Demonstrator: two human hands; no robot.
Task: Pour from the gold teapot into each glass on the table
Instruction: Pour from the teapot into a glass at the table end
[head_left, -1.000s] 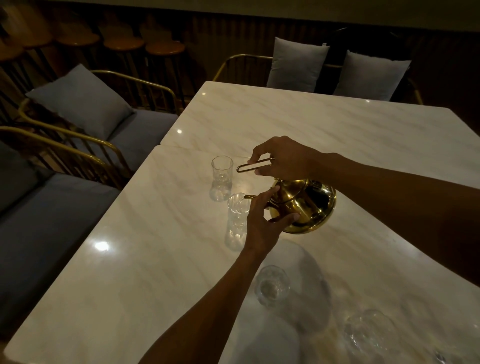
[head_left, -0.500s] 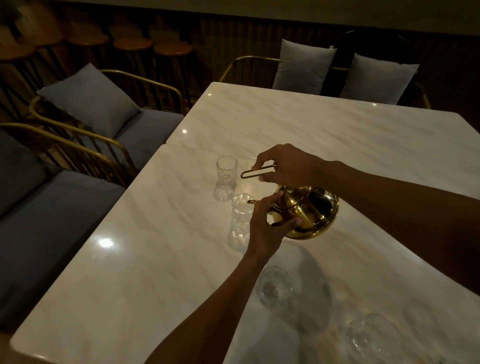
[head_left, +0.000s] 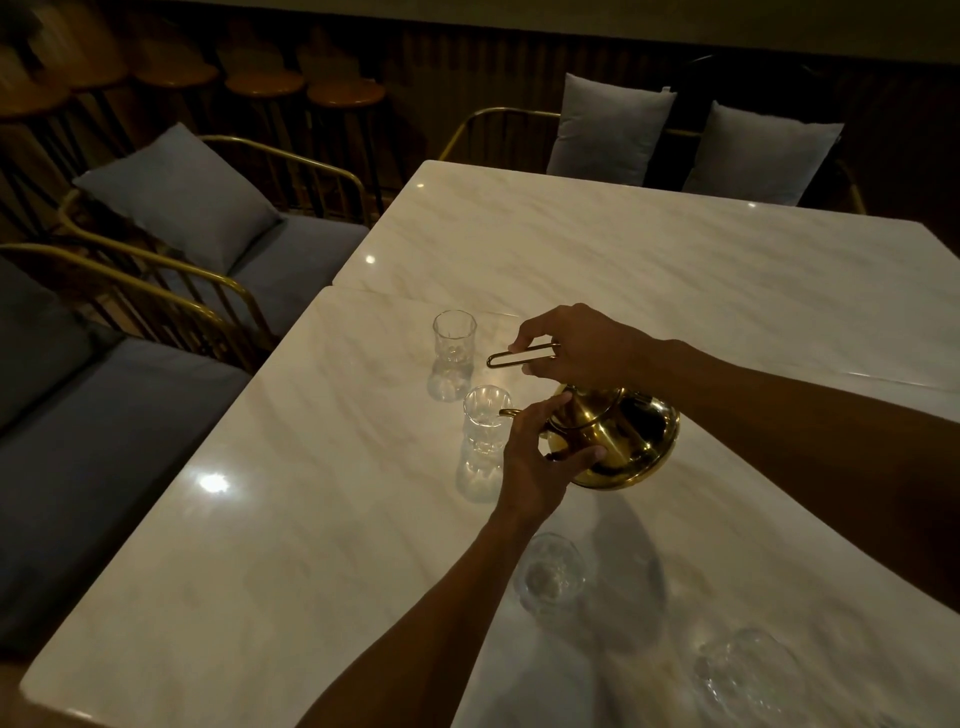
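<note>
The marble desk carries four glasses in a rough line running away from the person. The gold teapot is held above the desk, tilted, long axis running spout to base, spout pointing left into the second-farthest glass. The right hand pinches the wire handle; the left hand presses its fingers and thumb against the teapot's lid and body. Judgement: pouring is under way at this glass. The farthest glass, the near glass and the nearest glass cannot be read as filled or empty.
</note>
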